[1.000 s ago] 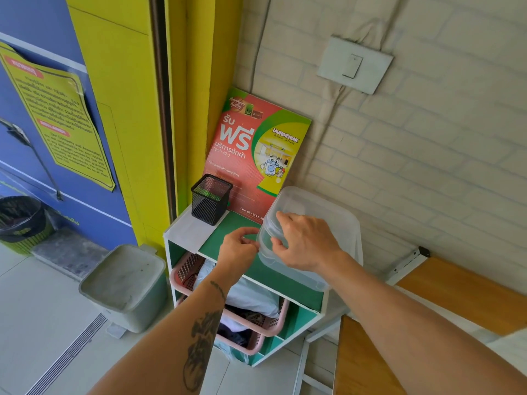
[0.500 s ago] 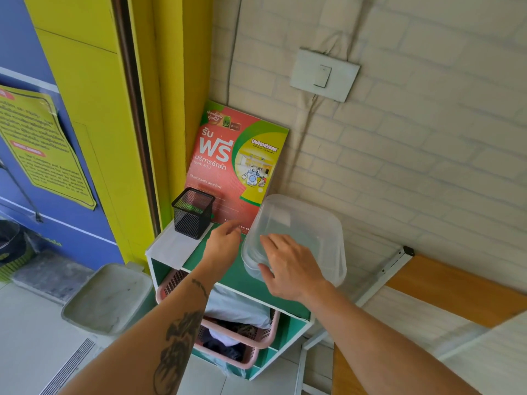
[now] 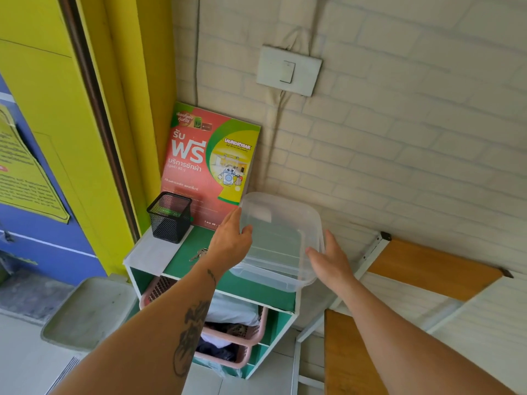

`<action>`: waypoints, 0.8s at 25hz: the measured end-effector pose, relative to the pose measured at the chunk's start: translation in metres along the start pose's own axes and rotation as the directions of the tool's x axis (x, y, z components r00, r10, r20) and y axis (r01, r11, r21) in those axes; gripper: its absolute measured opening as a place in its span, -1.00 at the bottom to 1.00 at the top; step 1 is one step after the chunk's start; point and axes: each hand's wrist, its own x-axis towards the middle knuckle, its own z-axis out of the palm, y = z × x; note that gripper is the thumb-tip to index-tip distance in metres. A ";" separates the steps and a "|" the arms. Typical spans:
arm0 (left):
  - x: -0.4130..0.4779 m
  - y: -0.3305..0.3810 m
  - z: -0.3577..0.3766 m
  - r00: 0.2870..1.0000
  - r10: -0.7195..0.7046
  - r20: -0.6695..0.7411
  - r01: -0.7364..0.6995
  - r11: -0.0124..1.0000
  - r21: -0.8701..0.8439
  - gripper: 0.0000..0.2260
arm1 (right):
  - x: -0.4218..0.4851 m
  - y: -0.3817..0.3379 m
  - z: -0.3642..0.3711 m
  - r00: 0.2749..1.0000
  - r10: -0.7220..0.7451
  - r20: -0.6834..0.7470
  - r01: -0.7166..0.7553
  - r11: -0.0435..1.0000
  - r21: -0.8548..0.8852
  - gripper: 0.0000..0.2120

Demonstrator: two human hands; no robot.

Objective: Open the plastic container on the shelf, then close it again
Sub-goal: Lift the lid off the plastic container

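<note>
A clear plastic container (image 3: 281, 240) with its lid on stands on the green top of a small shelf (image 3: 182, 255), at the right end next to the brick wall. My left hand (image 3: 228, 243) holds the container's left side, with the thumb hooked over the lid's edge. At the right side, my right hand (image 3: 330, 260) has its fingers spread and rests against the rim without closing on it. Nothing shows inside the container.
A black mesh pen holder (image 3: 169, 216) and some keys (image 3: 199, 253) are on the shelf top, with a red poster (image 3: 205, 163) leaning behind. Pink baskets (image 3: 251, 337) fill the shelf below. A grey bin (image 3: 88, 312) stands left, a wooden table (image 3: 433, 269) right.
Both hands left the container's front left corner and spread apart; the left went to its left side, the right across to its right side. The view shifted slightly.
</note>
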 end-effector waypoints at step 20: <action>-0.113 0.110 0.189 0.964 0.203 -0.174 -0.167 0.965 0.201 -0.51 | -0.085 0.161 -0.099 0.928 -0.099 -0.358 0.060 0.991 -0.119 -0.42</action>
